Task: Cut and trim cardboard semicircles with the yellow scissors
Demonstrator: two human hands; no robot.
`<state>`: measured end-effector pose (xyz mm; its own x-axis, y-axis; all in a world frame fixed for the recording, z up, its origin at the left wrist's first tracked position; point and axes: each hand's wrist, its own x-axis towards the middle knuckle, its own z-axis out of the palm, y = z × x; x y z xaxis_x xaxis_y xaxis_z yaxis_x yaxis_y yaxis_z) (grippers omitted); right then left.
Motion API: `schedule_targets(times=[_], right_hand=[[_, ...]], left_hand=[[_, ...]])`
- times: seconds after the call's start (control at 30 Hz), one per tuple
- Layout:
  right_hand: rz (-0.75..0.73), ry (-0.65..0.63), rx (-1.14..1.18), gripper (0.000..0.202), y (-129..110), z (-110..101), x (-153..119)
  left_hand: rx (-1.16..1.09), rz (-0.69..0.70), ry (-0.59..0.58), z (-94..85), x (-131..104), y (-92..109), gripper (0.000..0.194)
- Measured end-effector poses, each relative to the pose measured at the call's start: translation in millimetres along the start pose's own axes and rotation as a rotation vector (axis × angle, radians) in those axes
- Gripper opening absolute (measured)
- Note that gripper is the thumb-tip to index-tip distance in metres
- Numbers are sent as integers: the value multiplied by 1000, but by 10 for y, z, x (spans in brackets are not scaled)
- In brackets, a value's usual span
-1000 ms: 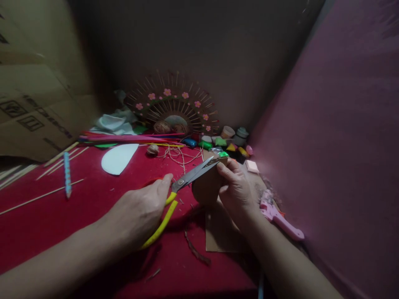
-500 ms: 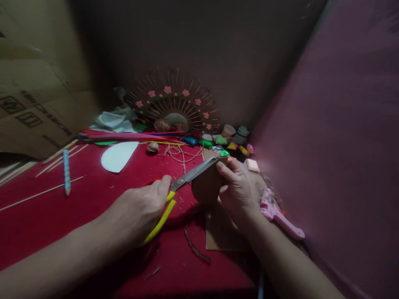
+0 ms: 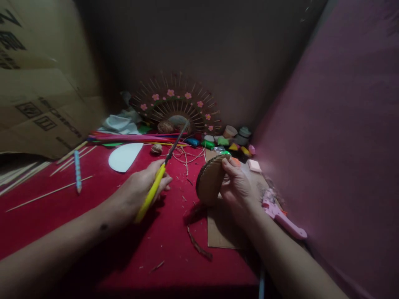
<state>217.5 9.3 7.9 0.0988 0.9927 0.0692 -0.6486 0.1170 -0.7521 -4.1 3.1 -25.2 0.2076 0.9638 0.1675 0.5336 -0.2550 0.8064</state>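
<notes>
My left hand is closed round the yellow handles of a pair of scissors, whose dark blades point up and away, apart from the cardboard. In my right hand, a rounded piece of brown cardboard is pinched between thumb and fingers, tilted so that its corrugated edge shows. A flat piece of cardboard lies on the red cloth under my right hand. Below the held piece lies a thin, curled brown strip, with small scraps around it.
A flowered fan-shaped piece stands at the back wall. Before it lie pink and red sticks, a twine ball and coloured clay packs. A white paper cutout and blue pencil are left; a pink glue gun is right.
The scissors have come away from the cardboard edge and moved left, their blades now together and pointing up. My right hand still holds the cardboard, turned so its edge shows.
</notes>
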Motion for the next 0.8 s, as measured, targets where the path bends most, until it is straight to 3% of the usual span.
schedule_targets(times=[0.17,0.3,0.4,0.67,0.8], right_hand=[[27,-30,40,17,12,6,-24],[43,-45,75,17,18,-11,-13],[110,-9,126,15,16,-36,34],[305,112,226,6,0,-123,134],[301,103,195,7,24,-141,141]], left_hand=[[-236,-26,-186,-88,64,370,28],[-307,-6,-220,-116,83,717,28],[-348,48,-231,-87,135,854,26],[-480,52,-284,143,315,727,27],[-350,67,-172,252,284,740,33]])
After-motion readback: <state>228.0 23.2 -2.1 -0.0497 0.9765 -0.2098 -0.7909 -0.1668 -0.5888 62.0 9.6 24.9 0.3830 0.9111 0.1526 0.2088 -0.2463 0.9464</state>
